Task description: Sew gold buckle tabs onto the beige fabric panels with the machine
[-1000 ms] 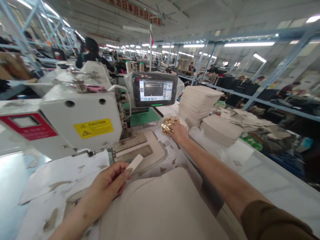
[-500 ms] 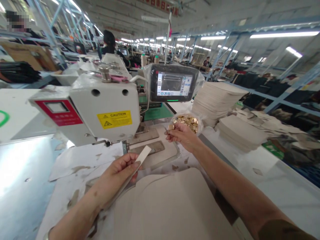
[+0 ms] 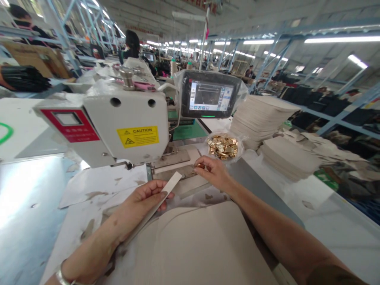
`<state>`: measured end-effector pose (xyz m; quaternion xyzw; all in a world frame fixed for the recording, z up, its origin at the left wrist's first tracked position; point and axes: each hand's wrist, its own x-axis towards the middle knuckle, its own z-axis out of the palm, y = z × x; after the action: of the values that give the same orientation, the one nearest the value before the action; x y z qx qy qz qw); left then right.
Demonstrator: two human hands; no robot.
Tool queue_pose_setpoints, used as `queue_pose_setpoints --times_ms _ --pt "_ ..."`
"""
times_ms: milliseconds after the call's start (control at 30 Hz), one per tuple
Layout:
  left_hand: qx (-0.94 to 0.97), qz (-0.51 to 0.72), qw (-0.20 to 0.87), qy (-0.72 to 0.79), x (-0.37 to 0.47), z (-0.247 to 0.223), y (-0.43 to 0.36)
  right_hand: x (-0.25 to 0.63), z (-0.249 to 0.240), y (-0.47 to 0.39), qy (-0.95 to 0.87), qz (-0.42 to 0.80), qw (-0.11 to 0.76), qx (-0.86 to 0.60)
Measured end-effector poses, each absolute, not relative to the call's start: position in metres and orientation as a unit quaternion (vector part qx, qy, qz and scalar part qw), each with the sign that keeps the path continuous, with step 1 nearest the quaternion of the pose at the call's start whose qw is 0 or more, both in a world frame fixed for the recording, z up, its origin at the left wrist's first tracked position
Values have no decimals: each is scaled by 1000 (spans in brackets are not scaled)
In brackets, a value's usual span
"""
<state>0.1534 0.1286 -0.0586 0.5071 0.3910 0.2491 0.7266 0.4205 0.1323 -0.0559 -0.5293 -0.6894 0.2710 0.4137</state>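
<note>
A narrow beige strip [image 3: 170,187] is pinched between the thumb and fingers of my left hand [image 3: 150,198], its free end pointing up and right. My right hand [image 3: 215,172] is closed at the fingertips on a small gold metal buckle [image 3: 200,166], mostly covered by the fingers. That hand is just right of the sewing machine's metal clamp [image 3: 175,173], in front of a clear bag of gold buckles [image 3: 223,146]. Below both hands lies a stack of beige panels [image 3: 202,241] with rounded corners.
A white sewing machine head [image 3: 127,132] with a caution label stands at left centre. Behind the clamp is a lit control screen [image 3: 208,95]. Tall stacks of beige pieces [image 3: 261,116] stand to the right. Fabric scraps [image 3: 96,194] lie on the white surface. Other people sit farther back.
My right hand has come down and towards me with the buckle, away from the bag, leaving more of the bag in view. My left hand keeps the strip in nearly the same place.
</note>
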Motion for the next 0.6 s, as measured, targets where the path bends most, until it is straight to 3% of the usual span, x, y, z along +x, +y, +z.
queue_pose_setpoints --times_ms 67,167,300,500,600 --pt "510 248 722 396 155 -58 129 420 -56 131 -690 278 405 -531" --pt "535 242 694 417 157 -56 129 415 -59 131 -635 391 437 -502" --pt "626 235 590 453 162 -53 129 408 -58 131 -575 499 434 -482" --pt "747 216 404 482 174 -47 120 399 -52 125 -572 508 378 -521" --pt "766 219 356 488 178 -43 118 393 -45 120 -607 455 345 -552"
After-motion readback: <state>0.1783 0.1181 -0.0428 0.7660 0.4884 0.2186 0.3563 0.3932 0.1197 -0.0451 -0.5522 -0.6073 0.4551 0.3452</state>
